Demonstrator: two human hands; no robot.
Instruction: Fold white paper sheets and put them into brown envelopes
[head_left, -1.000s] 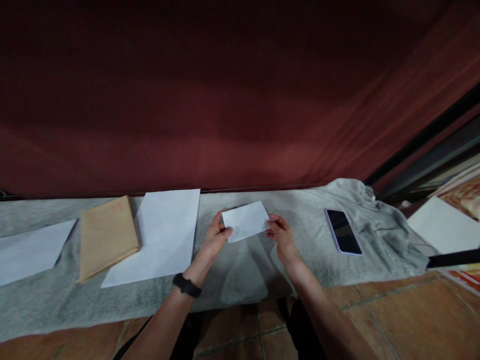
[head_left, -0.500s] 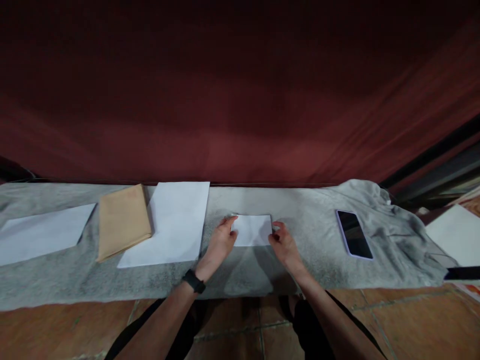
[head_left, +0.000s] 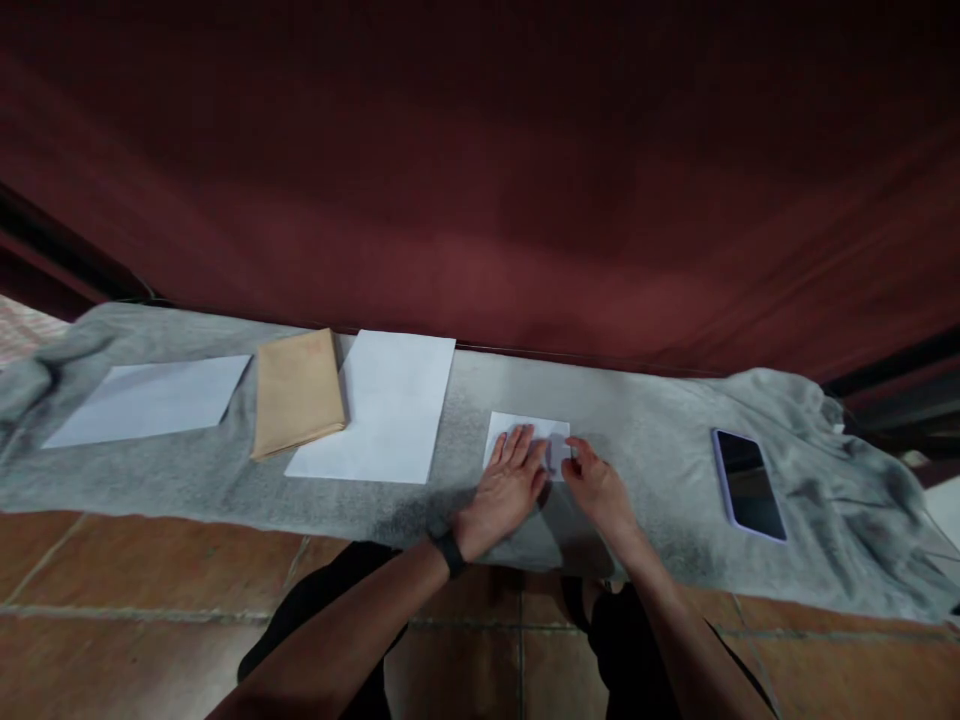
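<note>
Small paper (head_left: 553, 430) on cloth (head_left: 637, 420). Left hand (head_left: 506, 492) atop it, right hand (head_left: 600, 490) at its right edge. Phone (head_left: 750, 487) well to its right. To its left, going outward: large sheet (head_left: 394, 410), packet (head_left: 298, 392) partly on large sheet, outer sheet (head_left: 154, 398).

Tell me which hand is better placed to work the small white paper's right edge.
Right, I'd judge. The right hand is already at that edge, fingers bent, while the left hand lies spread over the small white paper, better placed to steady it.
</note>
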